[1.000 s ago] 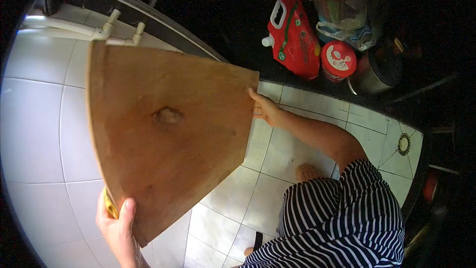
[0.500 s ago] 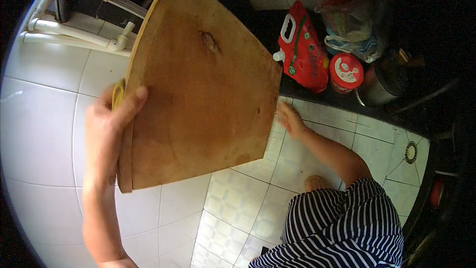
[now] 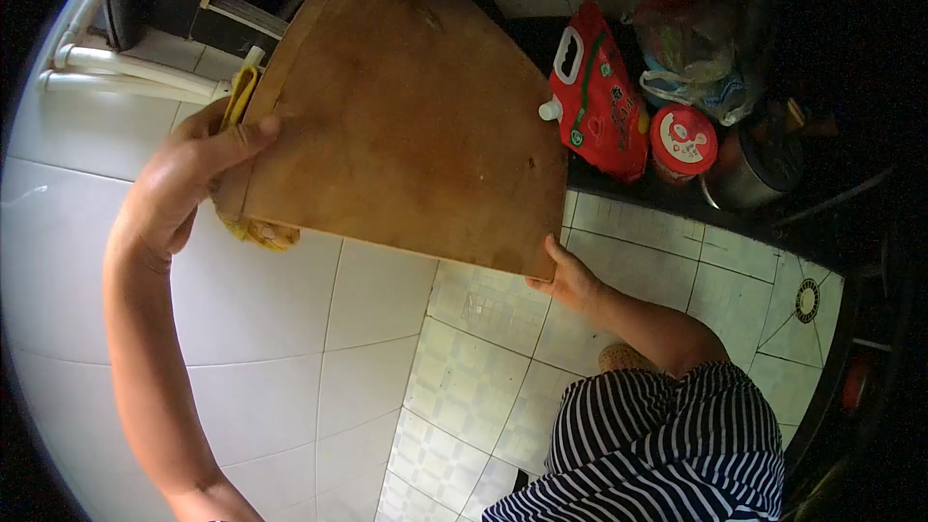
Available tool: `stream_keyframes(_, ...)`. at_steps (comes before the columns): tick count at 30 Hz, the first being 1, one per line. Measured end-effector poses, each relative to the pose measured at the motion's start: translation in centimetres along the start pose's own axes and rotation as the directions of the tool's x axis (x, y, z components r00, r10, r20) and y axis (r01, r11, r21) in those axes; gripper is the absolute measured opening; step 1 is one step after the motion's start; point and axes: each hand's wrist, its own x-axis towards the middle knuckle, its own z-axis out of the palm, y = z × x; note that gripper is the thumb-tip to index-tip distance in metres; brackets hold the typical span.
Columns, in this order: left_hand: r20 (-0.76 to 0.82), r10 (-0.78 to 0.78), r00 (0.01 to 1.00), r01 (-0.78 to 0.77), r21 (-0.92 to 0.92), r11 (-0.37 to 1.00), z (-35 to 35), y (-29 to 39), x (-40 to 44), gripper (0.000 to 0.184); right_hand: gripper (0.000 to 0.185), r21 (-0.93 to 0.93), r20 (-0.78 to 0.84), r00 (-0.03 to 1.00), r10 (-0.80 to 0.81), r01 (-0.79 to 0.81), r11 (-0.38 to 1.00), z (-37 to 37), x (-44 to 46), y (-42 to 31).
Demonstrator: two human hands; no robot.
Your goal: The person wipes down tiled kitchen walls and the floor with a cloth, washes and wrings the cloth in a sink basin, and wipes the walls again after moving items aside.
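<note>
A large brown wooden board [image 3: 396, 126] is held up in front of me, tilted, with a dark knot mark near its top. My left hand [image 3: 203, 159] grips its left edge, thumb on the front face and fingers hidden behind. A yellow cloth [image 3: 244, 97] is bunched between that hand and the board, and part of it hangs below the lower left corner. At the lower right corner, my right hand [image 3: 572, 282] holds the board, thumb at its edge and the other fingers partly hidden underneath.
On a dark ledge to the right stand a red spouted pouch [image 3: 604, 101], a red tub with a white lid [image 3: 684, 140], a metal pot [image 3: 749, 174] and plastic bags [image 3: 691, 48]. White pipes [image 3: 135, 72] run along the tiled wall [image 3: 251, 319]. A round drain [image 3: 807, 301] sits in the floor.
The board's lower edge has risen and turned, with my left hand moving up along with it. My right hand, beside the board with fingers apart before, now holds its lower right corner. More yellow cloth shows.
</note>
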Motion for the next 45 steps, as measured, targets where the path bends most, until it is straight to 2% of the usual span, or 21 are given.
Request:
stream_keyframes(2,-0.037,-0.027,0.999,0.028,0.030,0.999,0.3,-0.7,0.4,0.075,0.074,0.020,-0.016,1.000,-0.026,0.026,0.999,-0.4,1.0,-1.0)
stream_keyframes(5,-0.041,-0.069,0.997,0.072,0.078,0.994,0.8,-1.1,2.4,0.067,0.076,0.007,-0.030,0.996,-0.080,0.080,0.997,-0.4,1.1,-3.3)
stream_keyframes(8,-0.084,0.046,0.995,-0.054,-0.093,0.994,2.0,-0.7,4.7,0.060,0.076,0.030,-0.054,0.986,-0.159,0.161,0.987,-1.9,0.8,-2.4)
stream_keyframes(10,-0.110,0.034,0.993,-0.049,-0.138,0.989,2.2,-0.1,5.8,0.055,0.078,0.314,-0.033,0.999,0.004,0.006,0.949,-1.8,-0.7,-1.9)
stream_keyframes(11,-0.132,0.022,0.991,-0.047,-0.187,0.981,2.3,0.2,6.4,0.051,0.068,0.395,0.025,1.000,0.000,-0.010,0.919,-1.2,-1.4,-2.3)
stream_keyframes(12,-0.150,0.005,0.989,-0.041,-0.236,0.971,2.7,0.3,6.8,0.047,0.068,0.399,0.020,1.000,0.001,-0.009,0.917,-0.7,-1.4,-2.5)
stream_keyframes(14,-0.142,-0.012,0.990,-0.023,-0.237,0.971,3.0,0.9,6.8,0.043,0.052,0.568,-0.007,0.992,-0.122,0.104,0.816,0.5,-0.7,-3.1)
stream_keyframes(17,-0.114,0.045,0.992,-0.068,-0.213,0.975,2.9,1.2,7.8,0.040,0.040,0.613,-0.132,0.984,-0.121,0.177,0.770,1.9,0.1,-4.3)
stream_keyframes(19,-0.191,0.132,0.973,-0.172,-0.209,0.963,3.8,1.7,8.4,0.039,0.043,0.635,-0.123,0.981,-0.151,0.195,0.748,1.1,2.1,-4.8)
stream_keyframes(21,-0.178,0.171,0.969,-0.211,-0.236,0.949,4.3,1.7,10.3,0.040,0.045,0.657,-0.116,0.977,-0.181,0.212,0.724,0.0,4.0,-4.5)
stream_keyframes(24,-0.203,0.218,0.955,-0.270,-0.283,0.920,5.2,2.4,12.5,0.043,0.048,0.682,-0.056,0.975,-0.217,0.196,0.705,0.0,4.7,-4.4)
stream_keyframes(26,-0.341,0.170,0.925,-0.261,-0.243,0.934,6.0,3.2,13.5,0.043,0.052,0.710,-0.088,0.994,-0.069,0.111,0.695,2.8,2.2,-4.8)
stream_keyframes(27,-0.345,0.160,0.925,-0.256,-0.254,0.933,6.2,3.3,13.9,0.048,0.052,0.809,0.076,0.996,0.049,-0.090,0.580,2.3,2.2,-4.6)
stream_keyframes(28,-0.344,0.159,0.926,-0.254,-0.253,0.934,6.1,3.0,14.8,0.048,0.052,0.811,0.076,0.996,0.050,-0.091,0.578,3.1,2.0,-4.9)
stream_keyframes(31,-0.373,0.108,0.922,-0.215,-0.258,0.942,5.5,2.0,16.8,0.053,0.042,0.731,0.042,0.983,-0.181,0.094,0.676,7.9,0.4,-7.5)
stream_keyframes(36,-0.362,0.080,0.929,-0.178,-0.245,0.953,5.6,2.1,16.9,0.061,0.035,0.656,0.070,0.989,-0.131,0.053,0.753,7.1,3.4,-9.5)
stream_keyframes(38,-0.384,0.075,0.920,-0.166,-0.212,0.963,5.1,1.7,18.0,0.062,0.035,0.614,-0.064,0.995,-0.074,0.097,0.784,8.6,3.5,-10.3)
stream_keyframes(40,-0.408,0.071,0.910,-0.154,-0.175,0.972,5.3,1.5,19.5,0.064,0.035,0.599,-0.073,0.995,-0.068,0.098,0.795,8.5,4.5,-11.0)
stream_keyframes(42,-0.494,0.221,0.841,-0.323,-0.131,0.937,5.8,1.3,20.9,0.069,0.035,0.584,-0.083,0.995,-0.059,0.096,0.806,8.2,5.8,-11.8)
stream_keyframes(43,-0.494,0.218,0.842,-0.320,-0.131,0.938,6.0,1.4,21.3,0.069,0.035,0.604,-0.078,0.995,-0.065,0.099,0.791,8.0,6.4,-12.4)
stream_keyframes(45,-0.562,0.285,0.776,-0.369,-0.039,0.929,6.6,1.5,22.2,0.053,0.034,0.598,-0.025,0.996,-0.083,0.081,0.798,7.0,7.7,-13.1)
